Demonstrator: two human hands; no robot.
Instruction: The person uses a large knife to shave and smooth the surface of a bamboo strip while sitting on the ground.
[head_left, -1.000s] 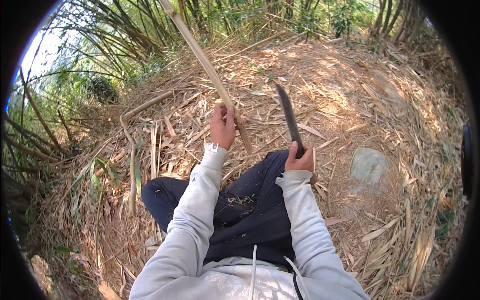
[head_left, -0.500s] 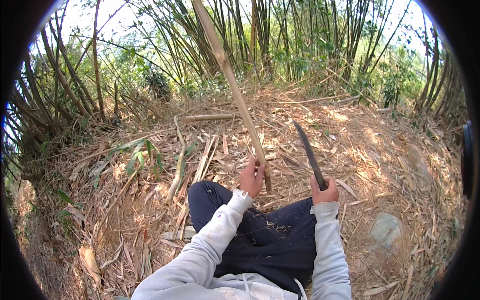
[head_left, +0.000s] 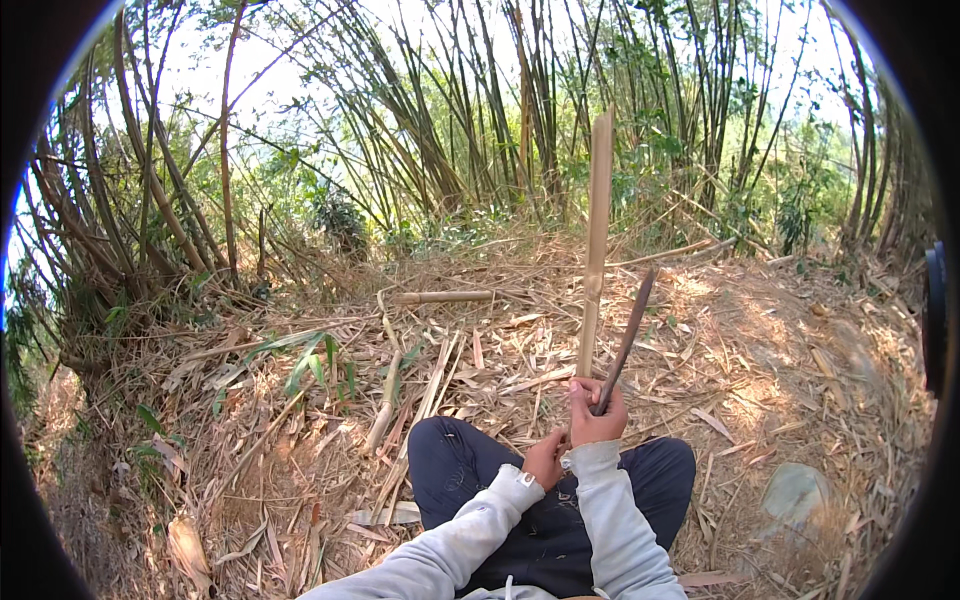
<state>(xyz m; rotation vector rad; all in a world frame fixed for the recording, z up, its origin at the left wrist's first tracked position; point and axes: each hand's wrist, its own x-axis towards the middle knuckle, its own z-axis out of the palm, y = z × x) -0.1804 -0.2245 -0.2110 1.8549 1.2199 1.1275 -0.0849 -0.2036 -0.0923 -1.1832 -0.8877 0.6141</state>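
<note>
A pale split bamboo pole [head_left: 593,270] stands almost upright in front of my lap. Around its lower end my left hand [head_left: 544,460] is closed, low between my knees. Just above it, my right hand [head_left: 600,412] grips a long dark-bladed knife [head_left: 630,340], its blade pointing up and leaning right. The right thumb and fingertips also press against the pole, so the knife stands beside it, apart from it higher up. My right hand hides the knife's handle, and the pole's bottom tip is mostly hidden by the hands.
My bent legs in dark trousers [head_left: 655,480] lie below the hands. Dry leaves and bamboo scraps cover the ground. A cut bamboo length [head_left: 440,297] and a crooked stick [head_left: 386,400] lie ahead to the left. A flat stone [head_left: 796,494] is at the right; bamboo clumps [head_left: 450,150] rise behind.
The pole has swung from a leftward lean to nearly upright. My right hand has come left with the knife and now touches the pole; my left hand is lower. The view has tilted up.
</note>
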